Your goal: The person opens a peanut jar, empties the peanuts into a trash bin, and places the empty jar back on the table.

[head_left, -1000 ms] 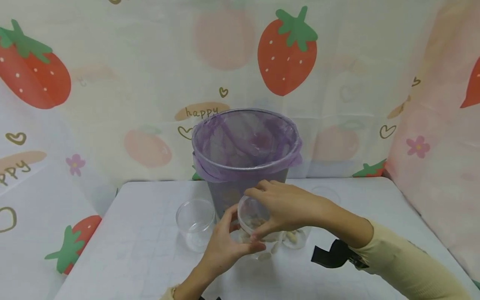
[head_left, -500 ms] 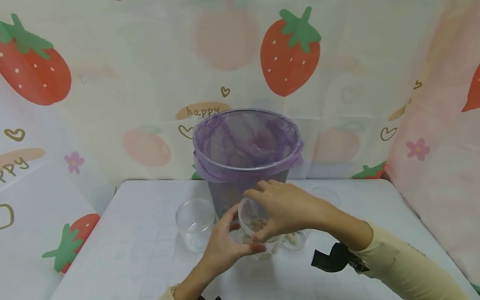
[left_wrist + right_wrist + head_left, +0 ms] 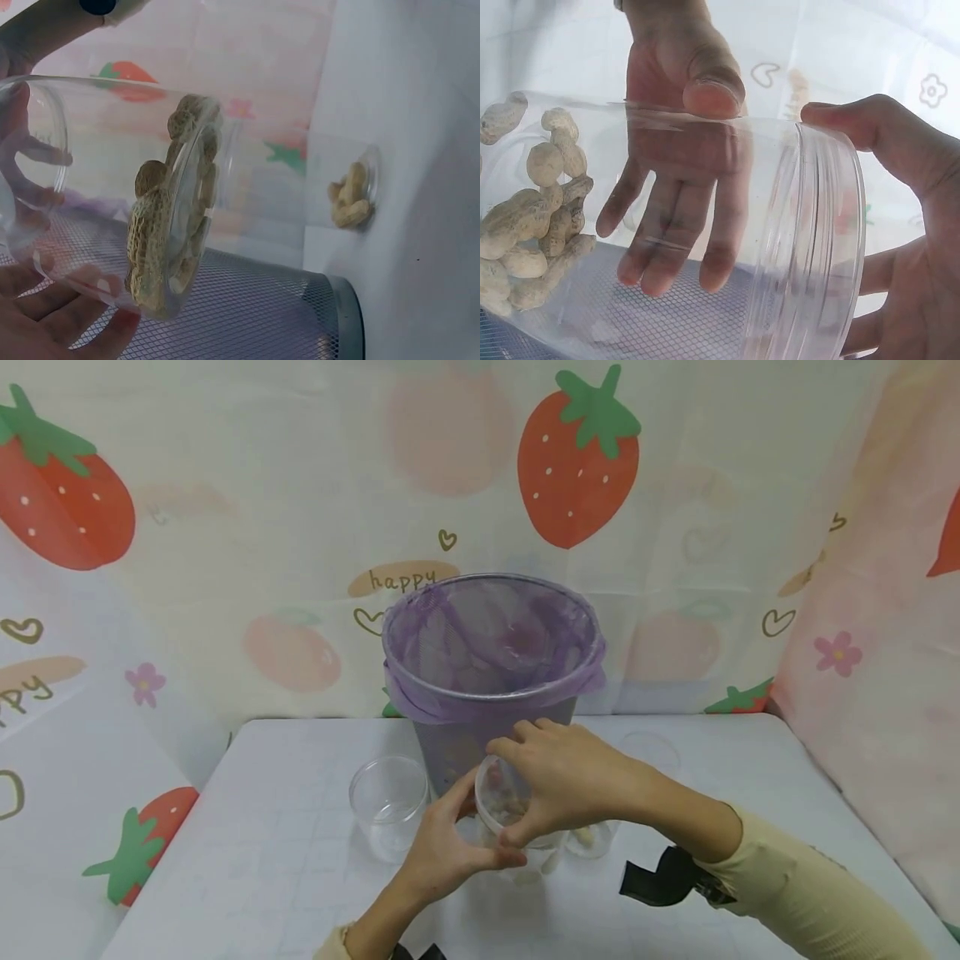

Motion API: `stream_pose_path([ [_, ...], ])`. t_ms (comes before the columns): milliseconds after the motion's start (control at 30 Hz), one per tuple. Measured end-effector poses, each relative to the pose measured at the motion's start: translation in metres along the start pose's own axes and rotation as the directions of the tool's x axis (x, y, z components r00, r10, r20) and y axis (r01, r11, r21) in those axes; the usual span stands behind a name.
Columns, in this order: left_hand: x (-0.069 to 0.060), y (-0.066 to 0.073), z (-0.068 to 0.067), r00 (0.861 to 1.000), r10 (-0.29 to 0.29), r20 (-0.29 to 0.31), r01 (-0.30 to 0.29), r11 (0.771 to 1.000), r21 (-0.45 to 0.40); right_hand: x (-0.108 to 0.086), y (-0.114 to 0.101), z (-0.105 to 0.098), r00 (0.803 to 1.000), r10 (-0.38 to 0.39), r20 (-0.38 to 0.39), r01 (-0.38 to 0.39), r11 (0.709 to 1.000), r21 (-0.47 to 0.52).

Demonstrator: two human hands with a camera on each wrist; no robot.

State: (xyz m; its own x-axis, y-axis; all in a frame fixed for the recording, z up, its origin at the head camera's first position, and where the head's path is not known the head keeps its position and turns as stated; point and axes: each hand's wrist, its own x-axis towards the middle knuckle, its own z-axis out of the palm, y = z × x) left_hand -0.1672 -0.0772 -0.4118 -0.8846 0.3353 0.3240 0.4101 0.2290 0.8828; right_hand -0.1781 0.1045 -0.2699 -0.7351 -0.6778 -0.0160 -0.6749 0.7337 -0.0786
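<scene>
One clear jar [image 3: 112,172], peanuts [image 3: 150,232] at its base: in front of the mesh bin [image 3: 450,743]. Your left hand [image 3: 448,853]: curved round it. Your right hand [image 3: 562,772]: pinching its rim end [image 3: 817,232]. Hazard: a slackened grip could drop it, scattering peanuts. Since the earlier frame: jar and hands practically unmoved.

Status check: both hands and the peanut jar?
Left hand around clear cylindrical plastic jar; right hand gripping its top. Tan in-shell peanuts at the bottom. No obstruction visible.

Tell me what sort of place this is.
Seemingly a makeshift tabletop booth: a strawberry-print curtain hangs behind and beside a white table, and a lined bin stands on it.
</scene>
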Motion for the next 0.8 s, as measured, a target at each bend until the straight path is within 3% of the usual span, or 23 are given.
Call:
stream_pose_path([
  [267, 0.002, -0.003, -0.001, 0.999, 0.033, 0.014, -0.033, 0.999, -0.006, 0.0, 0.004, -0.004, 0.994, -0.098, 0.037, 0.099, 0.995, -0.016],
  [433, 0.002, -0.005, -0.002, 0.994, 0.043, 0.098, -0.036, 0.997, -0.066, -0.003, 0.01, -0.01, 0.969, -0.204, 0.142, 0.193, 0.978, 0.083],
  [567, 0.002, -0.006, -0.002, 0.993, 0.046, 0.108, -0.038, 0.996, -0.075, -0.003, 0.014, -0.013, 0.951, -0.246, 0.187, 0.217, 0.963, 0.162],
  [700, 0.001, -0.006, 0.0, 0.996, 0.005, 0.086, 0.002, 0.997, -0.082, -0.002, 0.014, -0.011, 0.96, -0.231, 0.156, 0.2, 0.961, 0.19],
  [800, 0.0, -0.006, 0.001, 0.998, -0.024, 0.054, 0.027, 0.997, -0.07, -0.002, 0.011, -0.008, 0.978, -0.169, 0.124, 0.146, 0.974, 0.172],
])
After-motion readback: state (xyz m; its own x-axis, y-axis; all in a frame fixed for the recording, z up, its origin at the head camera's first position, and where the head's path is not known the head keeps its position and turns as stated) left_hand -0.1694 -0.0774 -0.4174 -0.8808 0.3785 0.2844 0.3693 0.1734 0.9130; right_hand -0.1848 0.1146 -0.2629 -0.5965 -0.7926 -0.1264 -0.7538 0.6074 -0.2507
